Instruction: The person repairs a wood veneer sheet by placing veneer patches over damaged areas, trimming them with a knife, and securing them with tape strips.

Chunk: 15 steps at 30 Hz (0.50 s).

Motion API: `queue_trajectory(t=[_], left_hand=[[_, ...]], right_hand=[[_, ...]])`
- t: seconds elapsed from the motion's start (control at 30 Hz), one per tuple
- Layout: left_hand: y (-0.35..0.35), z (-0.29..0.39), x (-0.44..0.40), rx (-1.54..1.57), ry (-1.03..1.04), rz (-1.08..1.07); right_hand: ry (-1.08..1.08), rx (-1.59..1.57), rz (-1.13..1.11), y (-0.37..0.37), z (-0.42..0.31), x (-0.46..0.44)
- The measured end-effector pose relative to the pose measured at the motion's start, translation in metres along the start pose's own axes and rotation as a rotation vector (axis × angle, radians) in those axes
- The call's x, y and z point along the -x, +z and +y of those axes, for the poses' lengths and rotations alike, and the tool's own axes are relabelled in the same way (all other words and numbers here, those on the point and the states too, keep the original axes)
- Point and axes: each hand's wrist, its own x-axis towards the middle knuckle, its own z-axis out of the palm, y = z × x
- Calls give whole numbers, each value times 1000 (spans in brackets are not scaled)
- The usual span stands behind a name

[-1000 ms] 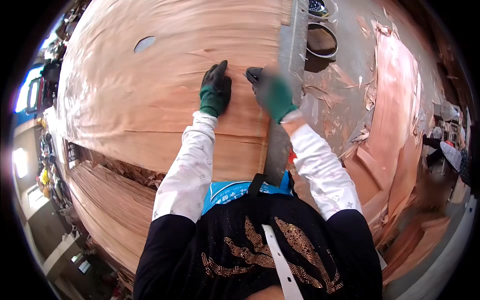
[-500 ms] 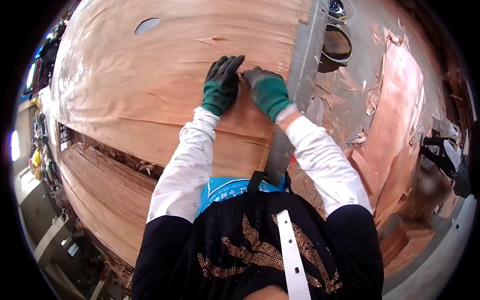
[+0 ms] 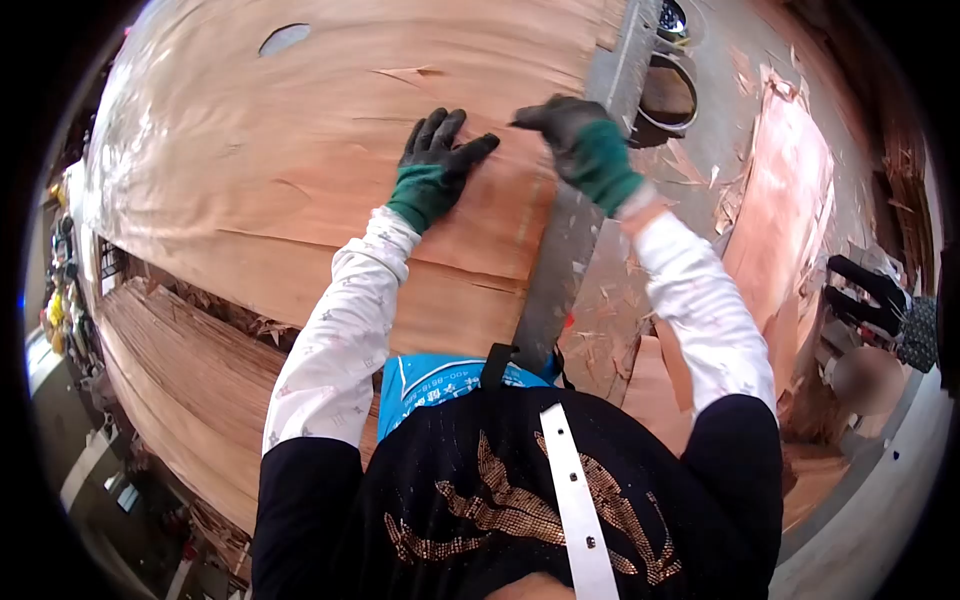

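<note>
Wood sheet (image 3: 330, 150), grain crosswise

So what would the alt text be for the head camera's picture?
A person's gloved left hand rests, fingers spread, on a broad, thin-looking wood sheet; the gloved right hand, slightly blurred, is near the sheet's edge. Further right lies a long, ragged-edged reddish strip.

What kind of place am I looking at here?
Probably a wood veneer workshop: a broad veneer sheet under the gloved hands, stacked sheets beside it, and torn scraps on the floor.
</note>
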Motion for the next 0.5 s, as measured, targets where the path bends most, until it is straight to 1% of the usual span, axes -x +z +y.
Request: queue_trajectory(t=[0.03,0.07,0.17,0.2,0.3,0.4,0.5], left_hand=[[4,-2,1,7,3,6],[6,-4,2,15,4,9],[9,-5,3,-25,-10,16],[10,-6,2,-16,-25,8],[2,-1,-2,-42,-35,-2],[6,-2,-1,-40,-34,-1],[1,0,0,-50,-1,-15]], right_hand=[[-53,122,-88,17,-5,-15],[-78,226,-239,34,-9,-29],[-185,197,-175,60,-7,-39],[-239,144,-136,63,-7,-41],[-226,100,-222,61,-10,-51],[-283,104,-168,70,2,-45],[-212,50,-102,58,24,-22]])
